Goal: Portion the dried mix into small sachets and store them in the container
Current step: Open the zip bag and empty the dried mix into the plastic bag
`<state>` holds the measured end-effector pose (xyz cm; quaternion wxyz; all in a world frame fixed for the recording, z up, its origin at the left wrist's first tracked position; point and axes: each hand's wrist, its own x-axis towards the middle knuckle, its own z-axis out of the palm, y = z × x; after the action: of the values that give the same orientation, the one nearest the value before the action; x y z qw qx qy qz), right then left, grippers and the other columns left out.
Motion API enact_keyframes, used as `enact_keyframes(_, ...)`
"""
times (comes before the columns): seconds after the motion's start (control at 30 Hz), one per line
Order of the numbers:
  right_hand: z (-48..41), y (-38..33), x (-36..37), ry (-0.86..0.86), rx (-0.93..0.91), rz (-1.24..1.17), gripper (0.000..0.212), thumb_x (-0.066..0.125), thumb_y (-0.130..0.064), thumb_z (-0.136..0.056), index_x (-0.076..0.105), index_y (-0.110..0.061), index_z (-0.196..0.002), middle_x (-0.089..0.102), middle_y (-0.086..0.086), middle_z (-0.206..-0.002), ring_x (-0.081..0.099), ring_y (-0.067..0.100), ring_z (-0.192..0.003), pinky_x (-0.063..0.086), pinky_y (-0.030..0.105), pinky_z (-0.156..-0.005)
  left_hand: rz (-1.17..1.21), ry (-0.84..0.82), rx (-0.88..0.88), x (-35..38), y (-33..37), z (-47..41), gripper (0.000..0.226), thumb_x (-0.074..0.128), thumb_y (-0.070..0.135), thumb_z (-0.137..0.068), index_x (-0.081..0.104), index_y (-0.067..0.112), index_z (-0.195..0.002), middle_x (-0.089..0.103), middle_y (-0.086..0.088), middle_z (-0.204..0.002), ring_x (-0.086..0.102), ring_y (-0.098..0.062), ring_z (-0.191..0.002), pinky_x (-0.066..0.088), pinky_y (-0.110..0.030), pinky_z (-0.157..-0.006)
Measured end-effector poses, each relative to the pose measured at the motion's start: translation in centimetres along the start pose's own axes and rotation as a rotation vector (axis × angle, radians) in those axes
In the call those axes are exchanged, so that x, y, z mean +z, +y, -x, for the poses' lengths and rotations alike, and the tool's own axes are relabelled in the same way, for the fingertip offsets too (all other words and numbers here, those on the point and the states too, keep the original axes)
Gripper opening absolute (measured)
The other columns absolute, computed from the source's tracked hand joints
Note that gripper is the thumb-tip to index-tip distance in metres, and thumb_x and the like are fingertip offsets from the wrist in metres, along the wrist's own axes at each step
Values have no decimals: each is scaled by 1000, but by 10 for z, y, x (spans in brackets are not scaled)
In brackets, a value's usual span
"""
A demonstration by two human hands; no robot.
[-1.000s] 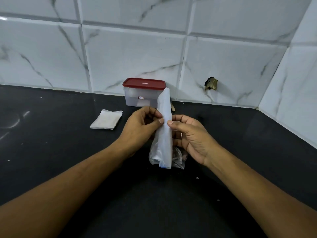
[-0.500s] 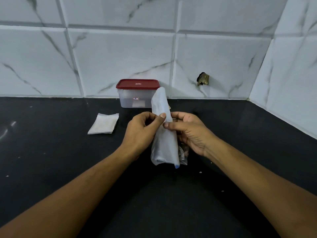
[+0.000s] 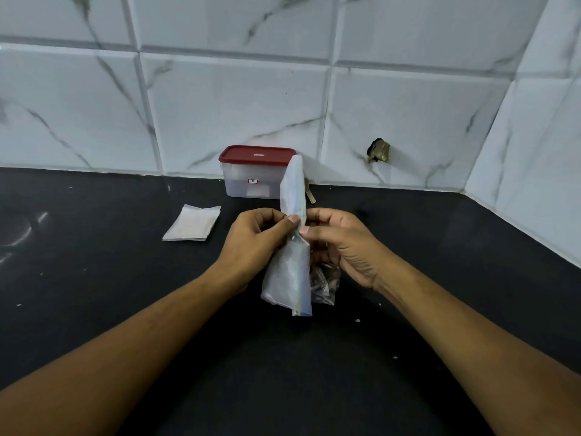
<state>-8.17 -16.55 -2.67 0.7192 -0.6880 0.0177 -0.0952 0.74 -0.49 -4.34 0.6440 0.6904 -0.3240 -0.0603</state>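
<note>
1. Left hand (image 3: pixel 254 243) and right hand (image 3: pixel 341 243) together pinch the upright plastic bag (image 3: pixel 290 265) at frame centre.
2. Red-lidded container (image 3: pixel 253 173) stands behind, against the tiles; a flat sachet (image 3: pixel 191 226) lies left of it.

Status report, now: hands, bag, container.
Left hand and right hand both pinching plastic bag, upright. One flat sachet on counter, left. Container at wall, red lid on. Nothing in the way.

Sachets (image 3: pixel 192 227) left of container (image 3: pixel 253 177)
</note>
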Motion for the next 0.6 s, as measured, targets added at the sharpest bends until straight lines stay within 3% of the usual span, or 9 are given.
enact_keyframes(0.07,-1,1,0,18,6,-7,31,69,0,-94,68,-2,-125,74,15,-104,72,23,-89,60,34,-72,13,-6,9,1,-1,0,32,70,36,-98,76,6,-89,75,-20,-87,68,-44,-80,56,-61,-81)
enact_keyframes(0.2,-2,0,3,68,31,-31,30,75,-1,-88,69,0,-118,74,15,-99,72,20,-81,59,29,-65,30,-5,1,1,-4,-3,26,63,29,-103,77,9,-91,75,-20,-88,66,-30,-77,55,-62,-81)
enact_keyframes(0.3,0,-2,5,107,31,-16,23,77,-6,-89,67,-1,-110,73,13,-93,70,18,-75,56,27,-60,27,-1,17,1,-4,-3,27,63,32,-103,75,10,-93,74,-20,-89,65,-27,-77,56,-52,-77)
enact_keyframes(0.43,0,-3,6,116,17,-30,10,74,-11,-93,64,-10,-96,74,14,-95,71,21,-80,59,32,-67,26,61,44,0,-4,-4,25,70,35,-97,68,10,-93,73,-14,-89,65,-22,-78,57,-48,-75)
enact_keyframes(0.6,0,-6,8,77,53,-166,4,68,-13,-97,65,-10,-98,73,10,-91,71,19,-76,60,38,-73,-52,92,105,-5,-3,-8,20,75,35,-94,69,16,-90,73,-1,-84,66,-13,-77,56,-35,-72)
